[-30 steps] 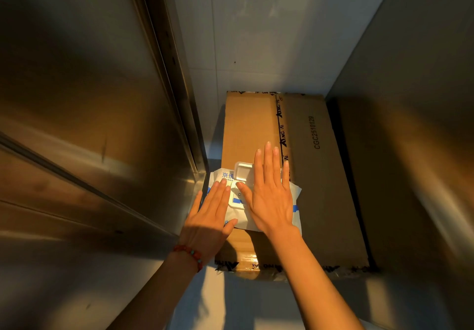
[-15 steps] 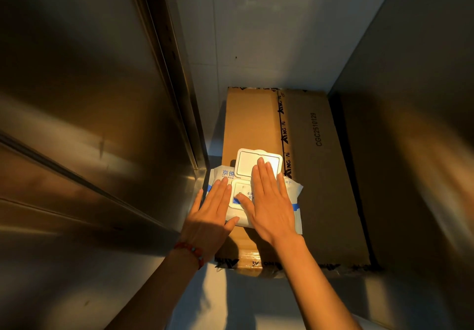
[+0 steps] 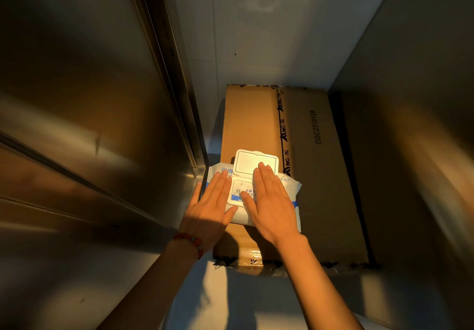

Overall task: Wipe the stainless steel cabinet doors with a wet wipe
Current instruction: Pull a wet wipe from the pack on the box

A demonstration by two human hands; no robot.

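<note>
A white wet-wipe pack [image 3: 289, 188] with blue print lies on a cardboard box [image 3: 315, 175]. Its plastic flip lid [image 3: 252, 161] stands open, folded back away from me. My left hand [image 3: 211, 207] lies flat on the pack's left side, fingers straight. My right hand [image 3: 272, 201] rests flat on the pack's right side, its fingertips on the lid's edge and its thumb by the dispensing opening [image 3: 241, 192]. No wipe is seen pulled out. The stainless steel cabinet door [image 3: 84, 114] fills the left of the view.
A second steel panel [image 3: 415, 137] rises on the right. A pale tiled wall [image 3: 269, 29] stands behind the box. The box sits in the narrow gap between the two steel surfaces, on a light floor [image 3: 243, 301].
The pack's lid has swung fully open and lies back. My right hand slid back toward me from the lid onto the pack. My left hand stayed put.
</note>
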